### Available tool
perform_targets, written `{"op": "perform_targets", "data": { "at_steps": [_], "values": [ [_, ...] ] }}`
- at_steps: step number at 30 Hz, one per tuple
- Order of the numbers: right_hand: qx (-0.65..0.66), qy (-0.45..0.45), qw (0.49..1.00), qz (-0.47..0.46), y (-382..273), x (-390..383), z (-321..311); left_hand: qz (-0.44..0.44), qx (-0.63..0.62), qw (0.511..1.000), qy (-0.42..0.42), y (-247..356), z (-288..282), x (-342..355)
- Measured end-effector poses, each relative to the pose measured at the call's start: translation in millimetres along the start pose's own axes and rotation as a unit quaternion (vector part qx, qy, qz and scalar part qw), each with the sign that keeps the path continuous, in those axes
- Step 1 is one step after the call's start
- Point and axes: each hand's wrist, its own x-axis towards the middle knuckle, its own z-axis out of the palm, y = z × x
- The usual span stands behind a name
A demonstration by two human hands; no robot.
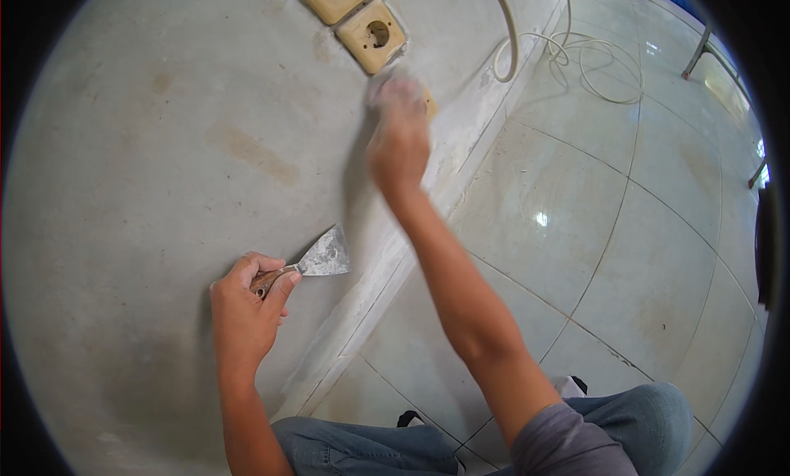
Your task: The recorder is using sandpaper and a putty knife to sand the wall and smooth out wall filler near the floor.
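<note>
1. Left hand grips a putty knife by its wooden handle, below the wall sockets.
2. Right hand, blurred, presses the wall just under the sockets; its grasp cannot be told.

An indoor room under repair: bare grey plastered wall, beige sockets, glossy tiled floor

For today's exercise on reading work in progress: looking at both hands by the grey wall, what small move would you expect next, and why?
Probably a further short wipe just below the sockets. The right hand is blurred against the wall there, seemingly rubbing with something pale, though I cannot tell what. The left hand holds the putty knife apart, its blade lying idle against the wall.
</note>
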Motion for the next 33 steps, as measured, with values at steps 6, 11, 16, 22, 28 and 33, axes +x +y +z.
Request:
{"op": "perform_targets", "data": {
  "at_steps": [6,11,16,22,28,33],
  "values": [
    [0.174,-0.139,0.966,0.127,-38,-59,-69,-0.003,0.012,1.000,0.008,-2,-4,2],
    [0.026,-0.048,0.965,0.258,10,26,-76,-0.002,-0.002,1.000,0.013,-8,0,2],
    [-0.048,-0.041,0.992,0.108,51,36,-8,-0.004,-0.013,1.000,0.011,-11,3,3],
    [0.045,-0.127,0.988,-0.078,-29,-79,-31,-0.013,-0.026,0.999,0.030,-22,-1,4],
    [0.019,-0.050,0.986,0.159,13,-33,-79,-0.011,-0.037,0.998,0.040,-30,4,8],
    [-0.180,-0.109,0.975,-0.066,74,34,-38,-0.023,-0.016,1.000,-0.003,-26,0,12]
  ]
}}
